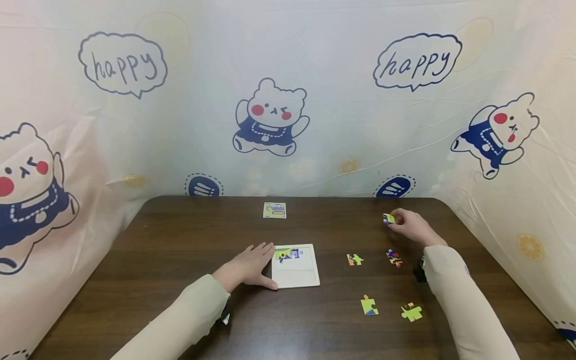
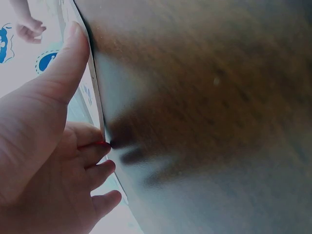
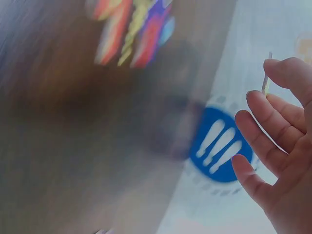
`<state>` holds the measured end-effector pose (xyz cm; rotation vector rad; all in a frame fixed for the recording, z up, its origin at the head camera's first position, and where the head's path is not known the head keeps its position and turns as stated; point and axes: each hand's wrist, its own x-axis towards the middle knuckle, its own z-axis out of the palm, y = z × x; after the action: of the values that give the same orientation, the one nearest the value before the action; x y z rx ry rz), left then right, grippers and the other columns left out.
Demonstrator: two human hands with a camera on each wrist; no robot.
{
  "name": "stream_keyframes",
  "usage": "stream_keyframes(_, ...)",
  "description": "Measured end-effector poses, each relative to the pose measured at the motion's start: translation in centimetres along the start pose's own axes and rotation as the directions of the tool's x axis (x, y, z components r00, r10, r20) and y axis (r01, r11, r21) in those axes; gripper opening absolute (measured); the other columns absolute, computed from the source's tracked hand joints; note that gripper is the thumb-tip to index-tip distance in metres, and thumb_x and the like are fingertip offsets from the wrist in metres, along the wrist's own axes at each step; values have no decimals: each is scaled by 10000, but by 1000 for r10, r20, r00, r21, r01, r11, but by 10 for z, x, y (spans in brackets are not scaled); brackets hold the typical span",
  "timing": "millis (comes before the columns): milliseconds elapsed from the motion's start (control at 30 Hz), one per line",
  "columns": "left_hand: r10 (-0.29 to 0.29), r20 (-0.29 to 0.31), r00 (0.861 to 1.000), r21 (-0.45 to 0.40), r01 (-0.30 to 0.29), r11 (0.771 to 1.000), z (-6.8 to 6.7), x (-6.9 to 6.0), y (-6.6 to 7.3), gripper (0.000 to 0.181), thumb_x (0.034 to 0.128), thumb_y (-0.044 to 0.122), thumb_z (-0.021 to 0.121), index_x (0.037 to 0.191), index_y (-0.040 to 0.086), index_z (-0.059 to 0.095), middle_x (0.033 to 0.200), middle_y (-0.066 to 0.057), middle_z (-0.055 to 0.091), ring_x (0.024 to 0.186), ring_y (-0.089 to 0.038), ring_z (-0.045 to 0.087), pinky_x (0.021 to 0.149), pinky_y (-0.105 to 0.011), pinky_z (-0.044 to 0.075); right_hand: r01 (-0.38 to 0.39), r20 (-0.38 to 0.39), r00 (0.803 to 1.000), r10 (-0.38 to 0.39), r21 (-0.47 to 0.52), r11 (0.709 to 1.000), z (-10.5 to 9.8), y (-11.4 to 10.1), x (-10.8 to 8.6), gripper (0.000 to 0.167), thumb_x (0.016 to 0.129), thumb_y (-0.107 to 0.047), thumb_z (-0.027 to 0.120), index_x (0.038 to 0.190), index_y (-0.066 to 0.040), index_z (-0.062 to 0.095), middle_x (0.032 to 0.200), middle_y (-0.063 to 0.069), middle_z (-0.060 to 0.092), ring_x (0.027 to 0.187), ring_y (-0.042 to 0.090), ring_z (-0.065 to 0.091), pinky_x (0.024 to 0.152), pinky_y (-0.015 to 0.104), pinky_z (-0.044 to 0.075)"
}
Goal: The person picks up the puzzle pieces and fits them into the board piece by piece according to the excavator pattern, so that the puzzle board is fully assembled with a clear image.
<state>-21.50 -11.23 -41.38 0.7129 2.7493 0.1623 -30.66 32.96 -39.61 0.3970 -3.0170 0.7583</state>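
Note:
A white puzzle tray (image 1: 294,275) lies on the table, with joined colourful pieces (image 1: 288,254) along its upper left. My left hand (image 1: 247,265) rests at the tray's left edge, thumb at the lower corner and fingers at the upper one; the left wrist view shows the fingers (image 2: 100,173) straight or slightly bent beside that edge. Over the far right of the table, my right hand (image 1: 415,227) pinches a puzzle piece (image 1: 389,218) between thumb and fingers. In the right wrist view that puzzle piece (image 3: 266,80) appears edge-on, its other fingers loosely spread.
Several loose puzzle pieces lie right of the tray: an orange-green one (image 1: 355,259), a red-purple one (image 1: 394,258), a green one (image 1: 369,305) and another green one (image 1: 411,312). A square picture card (image 1: 274,210) lies at the table's back. A printed curtain (image 1: 337,125) hangs behind.

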Motion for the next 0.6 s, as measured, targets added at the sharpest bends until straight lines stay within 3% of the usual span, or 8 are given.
stream_keyframes(300,2,-4,1000,0,-2,1000,0,0,0,1006,723,611,652,1425,-10,287,1476,-144,252,1349,-299,210,1065,-470,181,139,-18,990,-140,-28,990,11,-71,10,358,829,-162,683,1116,22,572,865,76,601,723,207,526,663,378,469)
stream_keyframes(600,2,-6,1000,3,-2,1000,-1,-1,1,1002,726,607,652,1425,-12,287,1476,-144,250,1349,-301,209,1066,-470,178,253,53,967,-249,-93,963,42,-128,14,346,807,-227,716,1084,-46,614,859,12,614,698,134,532,620,299,470)
